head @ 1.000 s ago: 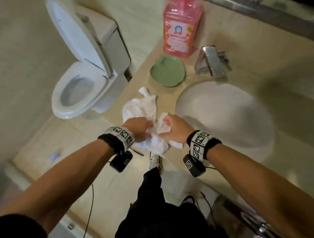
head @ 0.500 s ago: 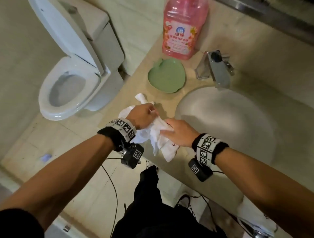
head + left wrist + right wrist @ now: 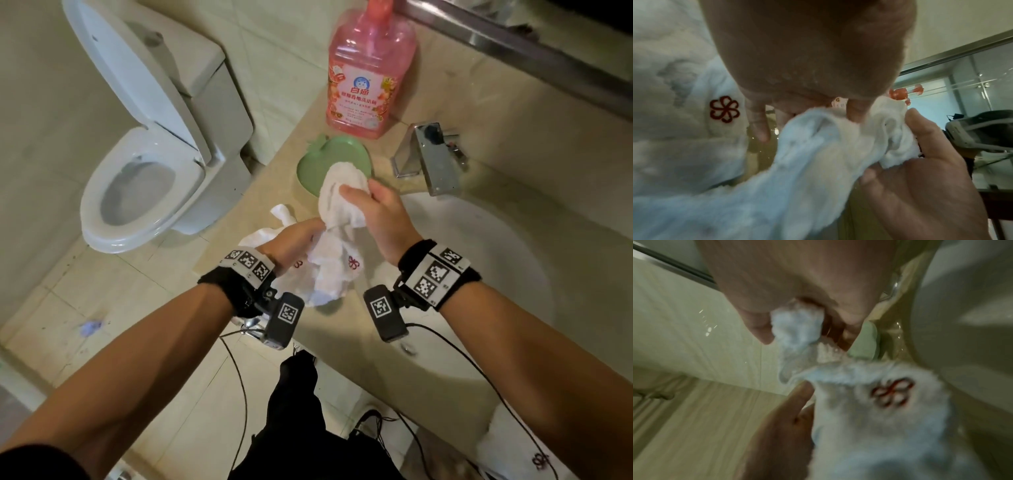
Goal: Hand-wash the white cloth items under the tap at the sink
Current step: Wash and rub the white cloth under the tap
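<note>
Head view has both hands working a bundle of white cloth (image 3: 330, 260) over the desk (image 3: 274, 192), just left of the sink (image 3: 486, 260), so none of it is under the tap (image 3: 435, 161) yet. The right hand (image 3: 380, 219) has its fingers (image 3: 352, 192) curled round the upper end of one cloth and holds it up toward the tap, while the left hand (image 3: 294, 240) pinches the lower part closer to the body, fingers closed on it too. So the piece runs roughly from the near-left up to the far-right, pointing at the tap, and the right hand is clearly the closer one to the water. From the tap, the cloth sits down and to the left; the spout hangs over the sink's far edge with open sink between it and the hands. I'd guess the next bit is swinging the whole thing right, over the sink. In the way: a green dish (image 3: 322, 161) right behind the raised end of the cloth, and a pink soap bottle (image 3: 370, 68) beyond that, left of the tap. Another bit of cloth (image 3: 282, 214) lies on the desk just left of the hands. No water running that I can see.
</note>
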